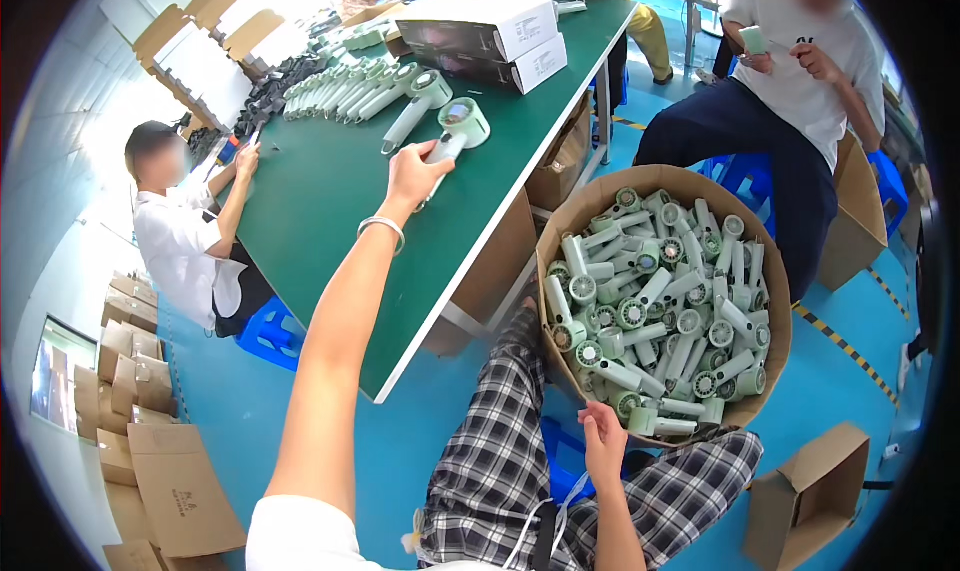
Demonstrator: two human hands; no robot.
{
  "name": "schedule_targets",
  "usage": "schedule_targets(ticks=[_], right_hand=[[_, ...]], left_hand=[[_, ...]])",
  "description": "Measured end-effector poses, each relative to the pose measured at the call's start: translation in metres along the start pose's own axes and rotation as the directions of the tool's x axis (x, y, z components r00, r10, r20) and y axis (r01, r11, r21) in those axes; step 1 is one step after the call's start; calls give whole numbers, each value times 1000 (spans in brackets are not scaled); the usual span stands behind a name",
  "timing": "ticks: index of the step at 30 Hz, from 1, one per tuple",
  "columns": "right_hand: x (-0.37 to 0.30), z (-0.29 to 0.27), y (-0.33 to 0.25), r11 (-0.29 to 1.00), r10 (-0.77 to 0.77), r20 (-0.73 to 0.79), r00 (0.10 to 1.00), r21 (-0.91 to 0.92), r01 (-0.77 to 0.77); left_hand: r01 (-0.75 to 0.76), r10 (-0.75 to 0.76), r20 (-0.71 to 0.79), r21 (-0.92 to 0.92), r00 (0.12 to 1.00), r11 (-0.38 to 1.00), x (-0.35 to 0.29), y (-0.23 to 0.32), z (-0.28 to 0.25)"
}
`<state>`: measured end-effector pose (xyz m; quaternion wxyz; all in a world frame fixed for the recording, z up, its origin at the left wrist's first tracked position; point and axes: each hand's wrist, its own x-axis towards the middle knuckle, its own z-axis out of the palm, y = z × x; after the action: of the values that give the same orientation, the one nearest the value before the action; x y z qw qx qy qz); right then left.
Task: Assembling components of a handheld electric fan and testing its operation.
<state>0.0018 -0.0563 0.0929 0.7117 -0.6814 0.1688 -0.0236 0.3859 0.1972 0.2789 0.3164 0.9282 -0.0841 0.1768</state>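
My left hand (414, 177) reaches over the green table (330, 186) and is closed around the handle of a pale green handheld fan (463, 124). The fan's round head points away from me. Beside it lies another handheld fan (418, 106), at the near end of a row of similar fans (345, 89). My right hand (603, 441) is held over my lap, close to the near rim of a big round-looking cardboard box (775, 371). Its fingers are loosely bent and nothing shows in them. Many pale green handheld fans (650, 301) lie jumbled in that box.
Two dark-and-white boxes (540, 66) are stacked toward the table's far right. A person (185, 221) sits at the table's left; another (800, 81) sits beyond the fan box, holding a pale green part. An open carton (810, 496) stands at lower right; cartons (130, 371) line the left.
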Motion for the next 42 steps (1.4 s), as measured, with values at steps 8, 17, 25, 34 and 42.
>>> schedule_targets(ticks=[8,17,25,34,42], right_hand=[[11,-9,36,985,139,-77,987,116,-130],[46,-11,66,982,190,-178,965,37,-187],[140,-27,86,929,-28,-437,899,-343,-137],[254,-28,99,586,-6,-557,831,-675,-448],[172,-55,5,748,-148,41,988,-649,139]], left_hand=[[17,-18,17,82,1000,996,74,-33,28],[1,-32,160,191,987,982,174,-126,7],[-302,225,209,505,952,809,204,-143,-19],[-453,347,389,226,854,862,-168,46,-48],[-149,228,413,-214,882,965,-324,92,-79]])
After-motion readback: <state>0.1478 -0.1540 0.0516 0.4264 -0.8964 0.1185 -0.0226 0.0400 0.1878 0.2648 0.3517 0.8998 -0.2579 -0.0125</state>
